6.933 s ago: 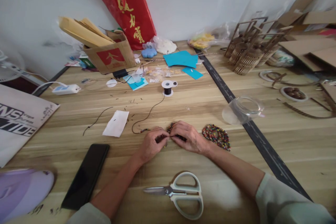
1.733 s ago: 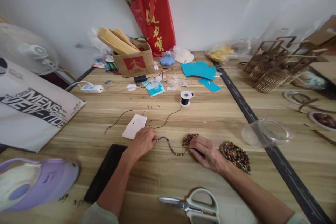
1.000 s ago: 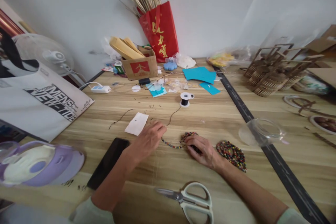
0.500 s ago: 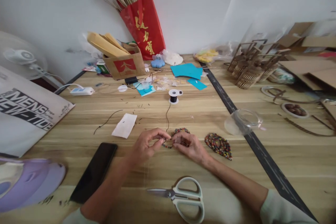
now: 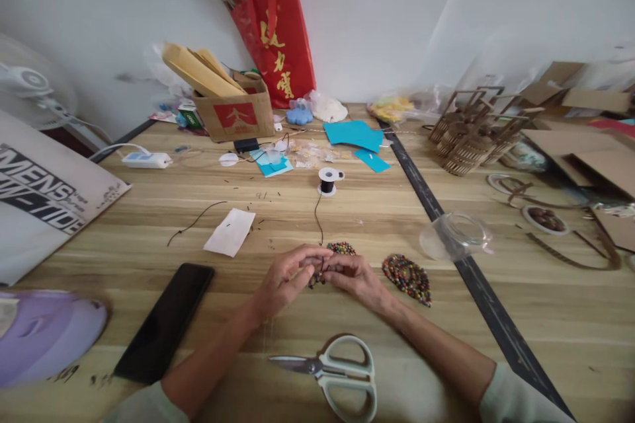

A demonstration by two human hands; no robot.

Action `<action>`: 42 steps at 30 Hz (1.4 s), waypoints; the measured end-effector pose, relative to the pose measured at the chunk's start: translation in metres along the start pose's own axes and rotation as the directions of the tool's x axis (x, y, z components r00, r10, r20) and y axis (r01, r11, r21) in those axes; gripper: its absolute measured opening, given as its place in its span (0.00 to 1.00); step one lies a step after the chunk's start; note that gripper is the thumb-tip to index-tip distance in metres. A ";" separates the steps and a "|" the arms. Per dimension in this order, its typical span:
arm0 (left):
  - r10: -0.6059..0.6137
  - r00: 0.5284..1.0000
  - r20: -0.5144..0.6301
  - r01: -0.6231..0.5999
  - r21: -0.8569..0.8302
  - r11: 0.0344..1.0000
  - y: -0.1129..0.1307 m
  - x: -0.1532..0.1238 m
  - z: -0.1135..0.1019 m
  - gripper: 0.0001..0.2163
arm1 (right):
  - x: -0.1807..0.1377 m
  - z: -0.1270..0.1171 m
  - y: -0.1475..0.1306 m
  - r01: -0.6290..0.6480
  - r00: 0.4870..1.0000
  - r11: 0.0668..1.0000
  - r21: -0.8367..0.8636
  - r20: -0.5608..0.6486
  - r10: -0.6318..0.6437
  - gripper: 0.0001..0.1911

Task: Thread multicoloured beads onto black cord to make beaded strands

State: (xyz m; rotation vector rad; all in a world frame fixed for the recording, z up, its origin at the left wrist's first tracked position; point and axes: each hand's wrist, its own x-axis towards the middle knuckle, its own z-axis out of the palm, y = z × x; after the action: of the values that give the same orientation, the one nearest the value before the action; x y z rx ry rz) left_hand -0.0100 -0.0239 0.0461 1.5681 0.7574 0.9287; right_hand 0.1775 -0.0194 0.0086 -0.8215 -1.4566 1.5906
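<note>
Just now my left hand and right hand have closed in from a second ago, bunching the beaded strand beneath them. My right pinches black cord; whether my left grips I can't tell, but attention seems now on the cord.

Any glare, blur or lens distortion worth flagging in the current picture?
Head view: a pale sheen on the table beside the scissors; the purple object at the left edge looks stretched and soft; beads between left hand and right hand are hard to make out.
</note>
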 end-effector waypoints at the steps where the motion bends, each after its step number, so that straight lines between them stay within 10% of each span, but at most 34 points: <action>1: 0.001 1.000 -0.007 -0.001 0.003 1.000 0.000 0.000 0.000 0.15 | 0.000 0.000 -0.001 -0.002 1.000 1.000 0.004 0.006 0.002 0.12; 14: 0.091 0.996 -0.022 -0.092 -0.012 0.996 0.004 -0.006 0.000 0.16 | -0.004 0.000 -0.016 -0.084 0.994 0.978 0.191 0.085 0.068 0.13; 22: -0.182 0.978 -0.099 0.194 0.129 0.973 -0.035 -0.001 -0.002 0.10 | 0.000 -0.003 -0.003 -0.180 0.984 0.984 -0.019 0.012 0.180 0.17; 31: -0.165 0.986 -0.011 0.160 0.330 0.930 -0.043 0.001 -0.001 0.08 | -0.005 -0.007 -0.004 0.030 0.997 0.787 -0.616 -0.038 -0.067 0.07; 42: -0.150 0.987 -0.049 0.158 0.343 0.926 -0.056 0.008 0.001 0.07 | -0.006 -0.014 0.010 0.313 0.939 0.613 -0.725 0.138 -0.316 0.08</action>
State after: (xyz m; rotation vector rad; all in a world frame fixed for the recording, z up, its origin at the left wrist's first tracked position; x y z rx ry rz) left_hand -0.0047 -0.0077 -0.0075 1.7737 1.0903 0.7239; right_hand 0.1906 -0.0180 -0.0031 -0.9240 -2.1536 0.6800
